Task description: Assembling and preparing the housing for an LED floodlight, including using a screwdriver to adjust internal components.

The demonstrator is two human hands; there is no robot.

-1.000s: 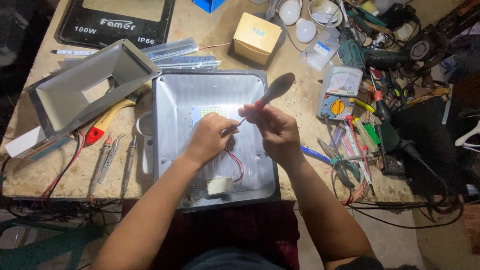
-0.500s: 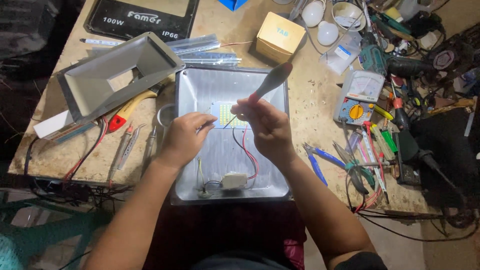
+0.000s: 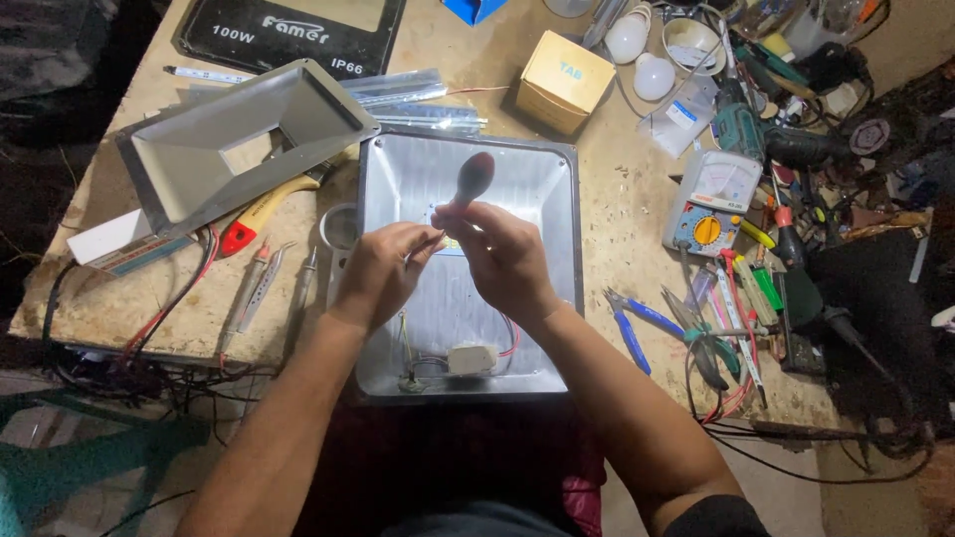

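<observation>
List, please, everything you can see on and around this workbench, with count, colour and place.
metal housing tray: 1, silver, bench centre
screwdriver: 1, dark red handle, over the tray
small white module: 1, tray's near edge, red and dark wires attached
reflector frame: 1, grey, left of tray
cardboard box: 1, yellow, behind tray
multimeter: 1, grey and blue, right of tray
pliers: 1, blue handles, right
bulbs: 2, white, far side
left hand: pinching a thin wire
right hand: gripping the screwdriver
</observation>
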